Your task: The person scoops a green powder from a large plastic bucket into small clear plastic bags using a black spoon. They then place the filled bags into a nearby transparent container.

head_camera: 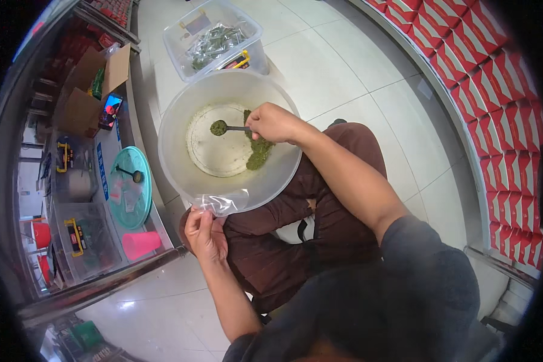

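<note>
My right hand (271,123) grips the handle of a black measuring spoon (218,128), whose round bowl is heaped with green ground leaf material. The spoon is over the inside of a large translucent plastic tub (172,149) at my lap. More of the green material (259,154) lies along the tub's right inner side, partly hidden by my right hand. My left hand (207,233) pinches a small clear plastic bag (221,204) at the tub's near rim; its mouth is hard to make out.
Beyond the tub stands a clear plastic bin (169,45) with many small filled bags. On the left shelf are a turquoise lid (147,199) bearing a second black spoon (129,173), a pink cup (141,245), a phone (111,110) and a cardboard box (79,113). Red and white boxes (493,90) line the right.
</note>
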The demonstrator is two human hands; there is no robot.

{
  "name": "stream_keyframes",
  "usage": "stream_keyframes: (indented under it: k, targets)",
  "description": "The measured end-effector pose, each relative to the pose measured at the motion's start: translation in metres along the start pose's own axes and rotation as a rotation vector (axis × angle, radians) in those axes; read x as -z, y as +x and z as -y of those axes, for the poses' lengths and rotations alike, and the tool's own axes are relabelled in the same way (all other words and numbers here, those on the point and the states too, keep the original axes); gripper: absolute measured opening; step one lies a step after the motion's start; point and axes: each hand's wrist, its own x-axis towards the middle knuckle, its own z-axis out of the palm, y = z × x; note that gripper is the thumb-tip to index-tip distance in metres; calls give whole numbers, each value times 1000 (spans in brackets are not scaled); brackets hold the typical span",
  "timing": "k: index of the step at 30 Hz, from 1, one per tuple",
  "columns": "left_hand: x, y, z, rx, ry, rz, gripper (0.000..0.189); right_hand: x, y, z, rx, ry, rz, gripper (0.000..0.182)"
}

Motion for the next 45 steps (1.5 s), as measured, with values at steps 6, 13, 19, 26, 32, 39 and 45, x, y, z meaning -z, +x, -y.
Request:
stream_keyframes:
  k: [6,13,19,26,32,39,45]
  targets:
    - [13,-1,4,-178,624,-100,4,-10,-15,0,50,24,-81,25]
    - [2,43,-5,-263,778,-151,8,-15,-14,-6,117,-127,-186,27]
    - [15,81,7,-213,791,-6,12,-13,-23,-10,114,-19,-246,24]
    - [-4,100,12,-340,976,-63,13,-8,-18,-5,99,152,-264,31]
    - [-31,95,8,-347,910,-62,11,-2,-22,4,106,182,-272,31]
    - [-32,104,23,-306,955,-72,13,-2,-17,-1,171,155,-325,27]
    - [-35,77,45,-416,1179,-33,12,-13,-25,-23,116,62,-340,27]
